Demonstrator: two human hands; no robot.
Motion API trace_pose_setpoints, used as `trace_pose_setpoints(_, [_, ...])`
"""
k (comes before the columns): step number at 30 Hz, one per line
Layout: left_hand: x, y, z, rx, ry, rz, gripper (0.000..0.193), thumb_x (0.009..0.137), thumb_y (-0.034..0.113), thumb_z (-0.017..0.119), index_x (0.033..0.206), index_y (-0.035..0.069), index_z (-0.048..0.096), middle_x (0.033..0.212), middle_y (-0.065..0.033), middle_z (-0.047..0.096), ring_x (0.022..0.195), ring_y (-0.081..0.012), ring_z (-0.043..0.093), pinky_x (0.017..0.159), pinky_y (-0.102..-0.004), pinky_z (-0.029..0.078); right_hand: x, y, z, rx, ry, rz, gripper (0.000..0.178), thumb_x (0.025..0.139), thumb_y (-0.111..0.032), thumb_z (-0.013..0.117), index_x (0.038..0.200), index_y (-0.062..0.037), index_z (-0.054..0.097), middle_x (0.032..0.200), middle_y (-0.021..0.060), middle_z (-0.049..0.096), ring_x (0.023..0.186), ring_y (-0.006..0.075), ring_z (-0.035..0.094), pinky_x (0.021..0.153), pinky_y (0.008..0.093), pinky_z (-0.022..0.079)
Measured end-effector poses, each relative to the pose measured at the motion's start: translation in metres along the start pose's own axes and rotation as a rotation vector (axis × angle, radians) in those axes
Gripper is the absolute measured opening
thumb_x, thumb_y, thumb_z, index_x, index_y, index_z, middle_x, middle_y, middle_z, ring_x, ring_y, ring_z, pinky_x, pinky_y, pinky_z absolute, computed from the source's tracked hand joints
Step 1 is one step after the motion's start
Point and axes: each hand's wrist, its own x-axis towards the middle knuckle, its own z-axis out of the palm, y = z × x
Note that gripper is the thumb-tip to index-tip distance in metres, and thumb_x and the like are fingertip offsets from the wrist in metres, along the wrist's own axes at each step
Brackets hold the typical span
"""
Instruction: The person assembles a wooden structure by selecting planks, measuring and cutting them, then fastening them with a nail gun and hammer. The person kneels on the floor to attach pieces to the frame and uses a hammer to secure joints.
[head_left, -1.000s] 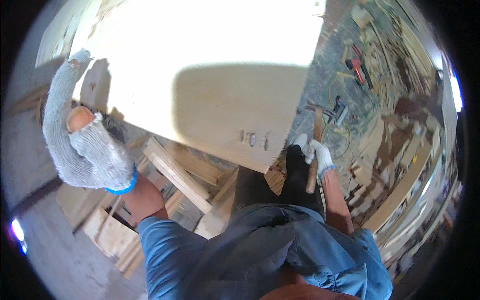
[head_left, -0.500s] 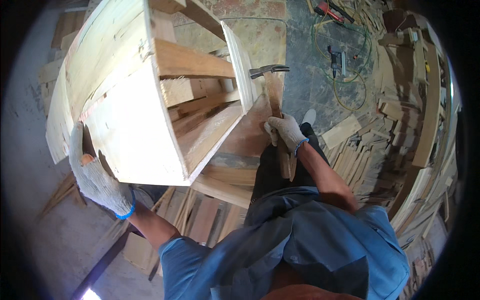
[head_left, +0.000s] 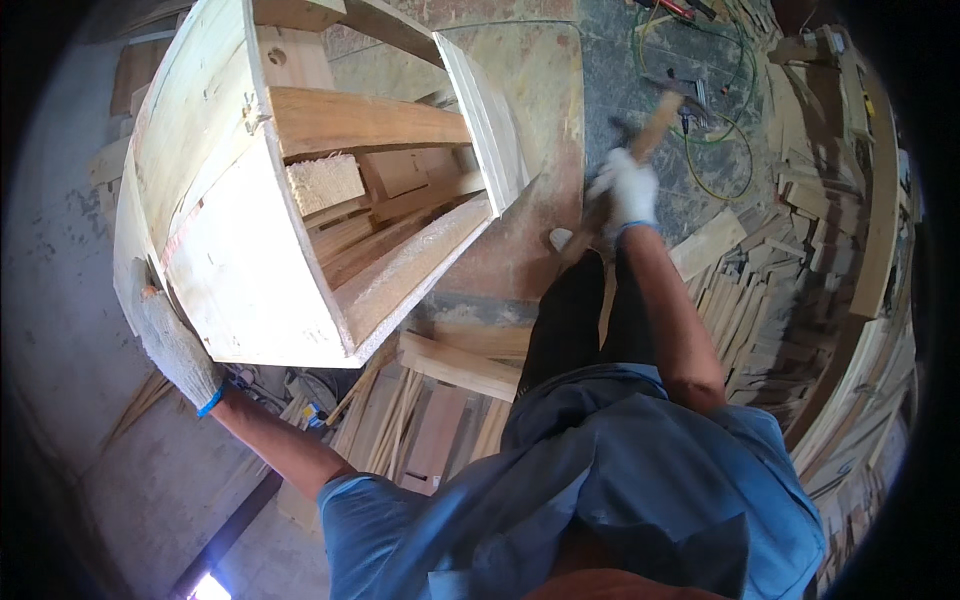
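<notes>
A large wooden crate [head_left: 240, 270] of pale boards, its open side showing inner slats, stands at the left. My left hand [head_left: 175, 338], in a white knitted glove with a blue cuff, grips the crate's lower left edge. The far fingertips are partly hidden by the panel. Out to the right of the crate, my gloved right hand [head_left: 630, 192] is closed around a claw hammer [head_left: 660, 125] by its wooden handle. The hammer points away from me over the dark floor. Motion blurs its head and my right fingers.
An air tool [head_left: 692, 95] with a yellow-green hose [head_left: 748, 165] lies on the floor beyond the hammer. Wood offcuts [head_left: 735, 310] are piled at the right. A curved board [head_left: 455, 365] and several thin sticks [head_left: 395, 420] lie below the crate.
My right hand has swung the hammer away from the crate, outward to the far right. The crate appears shifted slightly left, and my left hand stays at its edge.
</notes>
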Motion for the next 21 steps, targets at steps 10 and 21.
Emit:
trace_pose_setpoints(10, [-0.004, 0.006, -0.003, -0.085, -0.039, -0.121, 0.047, 0.105, 0.028, 0.039, 0.132, -0.007, 0.055, 0.133, -0.0194, 0.058, 0.122, -0.028, 0.055, 0.105, -0.0385, 0.04, -0.052, 0.023, -0.009, -0.221, -0.173, 0.328, 0.026, 0.082, -0.02, 0.065, 0.092, 0.0042, 0.061, 0.069, 0.0069, 0.059, 0.055, 0.0187, 0.059, 0.046, 0.0357, 0.048])
trace_pose_setpoints(21, [-0.006, 0.014, -0.002, -0.118, -0.057, -0.058, 0.047, 0.106, 0.026, 0.033, 0.132, -0.006, 0.056, 0.133, -0.0182, 0.058, 0.12, -0.0261, 0.055, 0.104, -0.0375, 0.041, -0.078, 0.027, -0.031, -0.148, -0.308, 0.409, 0.017, 0.086, -0.017, 0.063, 0.087, -0.0008, 0.062, 0.067, 0.0075, 0.062, 0.048, 0.0194, 0.057, 0.044, 0.0343, 0.046])
